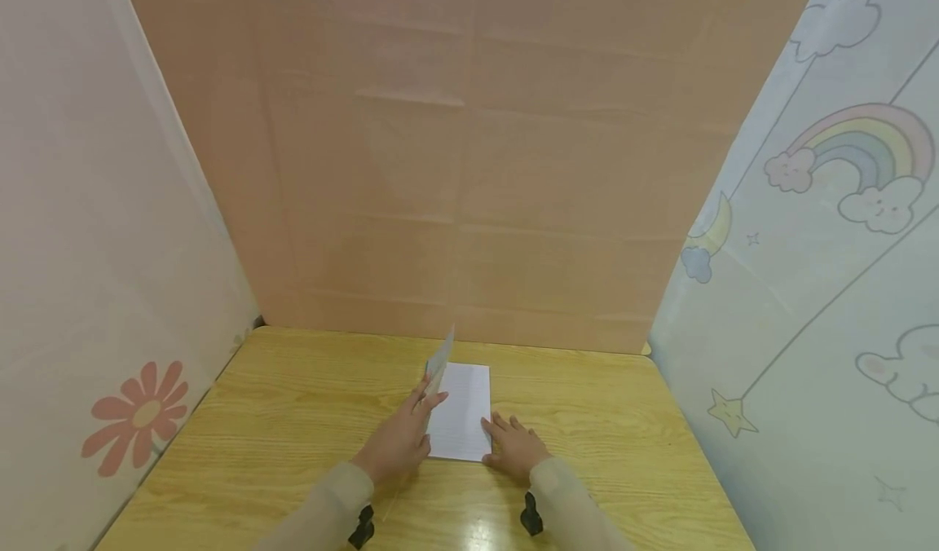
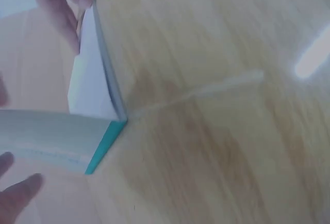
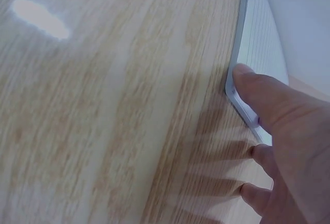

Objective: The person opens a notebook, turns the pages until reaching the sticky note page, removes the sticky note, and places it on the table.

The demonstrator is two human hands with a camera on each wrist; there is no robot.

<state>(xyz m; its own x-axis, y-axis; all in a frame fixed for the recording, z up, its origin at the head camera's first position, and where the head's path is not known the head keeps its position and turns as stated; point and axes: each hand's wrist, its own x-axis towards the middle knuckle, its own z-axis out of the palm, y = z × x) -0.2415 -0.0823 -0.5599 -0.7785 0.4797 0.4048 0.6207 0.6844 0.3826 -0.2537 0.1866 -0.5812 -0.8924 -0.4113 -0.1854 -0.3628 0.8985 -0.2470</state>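
A small notebook [image 1: 460, 412] with lined white pages lies on the wooden table, its cover [image 1: 440, 362] standing steeply raised on the left side. A teal strip [image 2: 105, 145] runs along the spine in the left wrist view. My left hand [image 1: 399, 441] is at the raised cover, with fingertips on either side of it; the fingers [image 2: 23, 195] on the outer side look slightly apart from it. My right hand [image 1: 517, 449] rests at the notebook's right edge, fingers spread. Its thumb [image 3: 252, 82] presses the near right corner, while other fingertips touch the table.
The wooden table [image 1: 601, 420] reaches back to a tan cloth wall [image 1: 462, 168]. Pale cloth panels stand on both sides, the left with a red flower [image 1: 143, 416], the right with a rainbow [image 1: 869, 147]. Light glares off the table's front.
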